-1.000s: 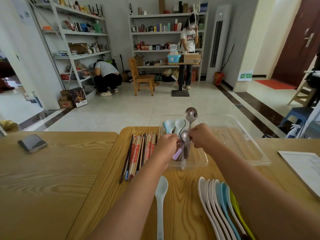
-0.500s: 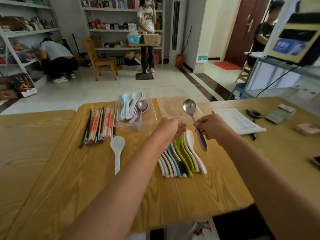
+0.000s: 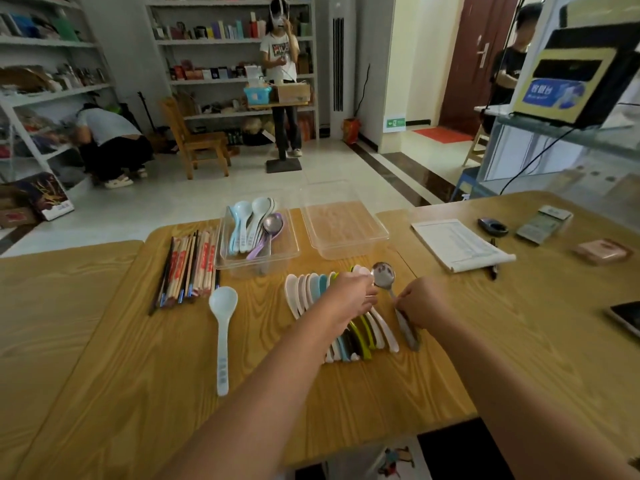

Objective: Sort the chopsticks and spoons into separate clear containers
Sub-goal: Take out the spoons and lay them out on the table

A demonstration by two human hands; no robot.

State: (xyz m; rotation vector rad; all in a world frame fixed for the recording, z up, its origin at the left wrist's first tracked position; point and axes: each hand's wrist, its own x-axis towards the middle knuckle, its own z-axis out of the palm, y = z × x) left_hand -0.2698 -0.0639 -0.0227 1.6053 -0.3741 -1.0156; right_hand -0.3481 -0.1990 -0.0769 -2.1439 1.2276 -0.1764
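Observation:
A row of plastic spoons (image 3: 304, 292) in white, blue and green lies on the wooden table. My left hand (image 3: 349, 294) rests on their bowl ends with fingers curled round them. Just right of the row, my right hand (image 3: 420, 303) pinches the handle of a metal spoon (image 3: 383, 276), which lies low over the table. Behind them, one clear container (image 3: 221, 261) holds several spoons and a second clear container (image 3: 346, 233) holds nothing. A bundle of chopsticks (image 3: 188, 268) lies left of the containers. A lone white spoon (image 3: 222, 327) lies in front of the bundle.
To the right are a paper sheet (image 3: 460, 244), a black object (image 3: 492, 226), a pink box (image 3: 602, 251) and a phone (image 3: 627, 317) at the table's edge. A second table (image 3: 52, 306) adjoins on the left. Three people are in the room behind.
My right hand carried the metal spoon out of the spoon container and down beside the row of plastic spoons. My left hand left the container and dropped onto the row.

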